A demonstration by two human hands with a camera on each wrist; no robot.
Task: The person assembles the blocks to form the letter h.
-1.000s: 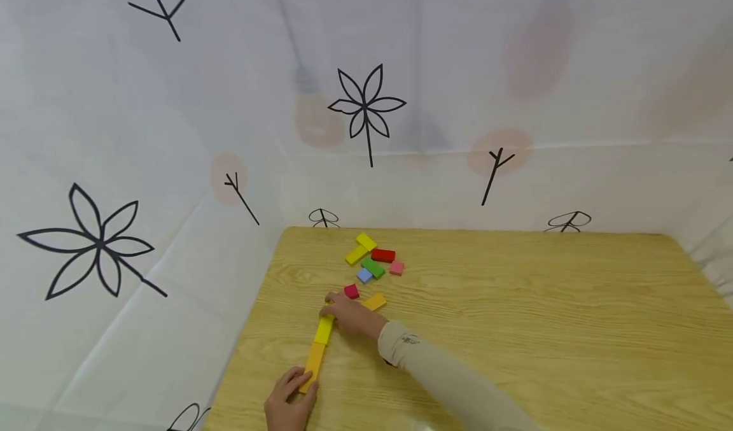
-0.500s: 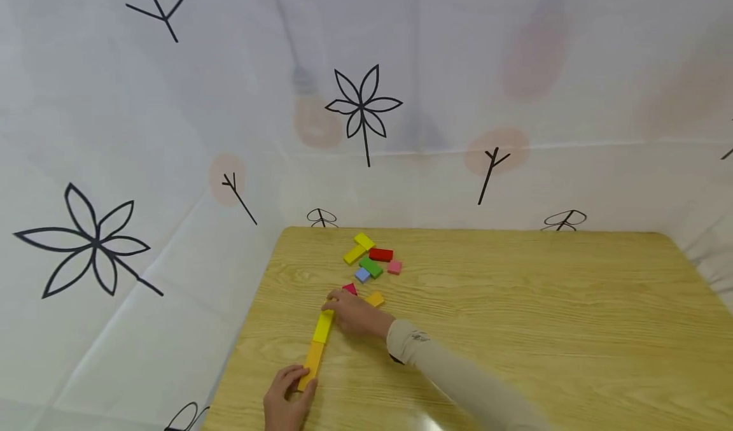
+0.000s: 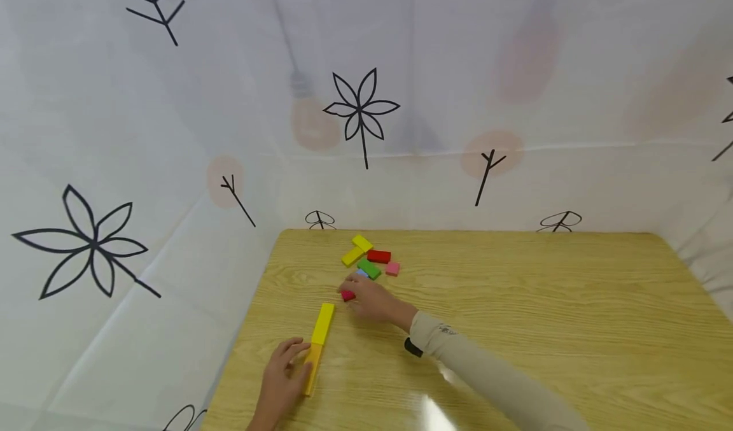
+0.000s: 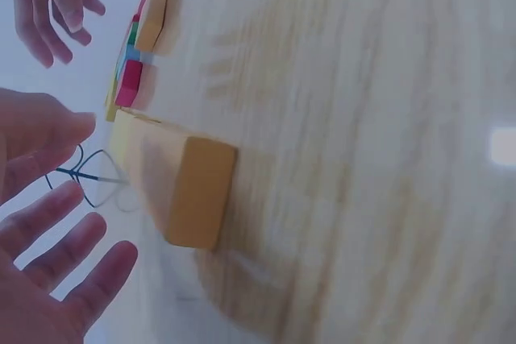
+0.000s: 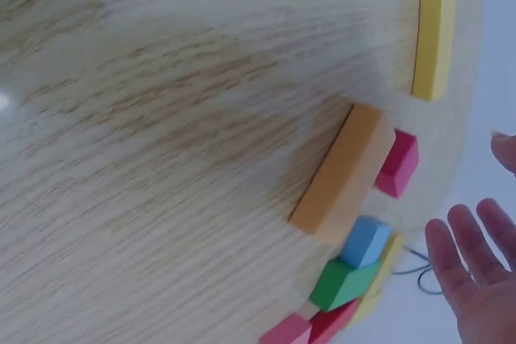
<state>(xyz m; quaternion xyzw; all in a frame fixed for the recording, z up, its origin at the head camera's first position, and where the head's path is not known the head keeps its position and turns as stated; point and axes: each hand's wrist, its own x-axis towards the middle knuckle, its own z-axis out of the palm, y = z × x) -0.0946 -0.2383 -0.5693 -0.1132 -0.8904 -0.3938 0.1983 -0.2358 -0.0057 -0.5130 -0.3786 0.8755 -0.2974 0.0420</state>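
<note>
An orange block [image 3: 312, 368] lies end to end with a yellow block [image 3: 323, 323], forming one straight row. My left hand [image 3: 282, 377] is beside the orange block on its left; in the left wrist view its fingers [image 4: 68, 235] are spread and apart from the block. My right hand [image 3: 371, 298] hovers over a crimson block [image 3: 347, 296] and holds nothing. Its fingers [image 5: 451, 255] are extended in the right wrist view. A second orange block [image 5: 339, 179] lies under that hand, hidden from the head view, next to the crimson block.
Beyond the right hand lie a blue block [image 5: 367, 239], a green block [image 3: 369, 268], a red block [image 3: 379, 256], a pink block [image 3: 392, 268] and two yellow blocks [image 3: 353, 256]. A patterned white cloth [image 3: 424, 183] stands behind the wooden table [image 3: 515, 303].
My right hand has left the far end of the row and moved right and away, over the crimson block. My left hand has let go of the orange block's near end and shifted slightly forward.
</note>
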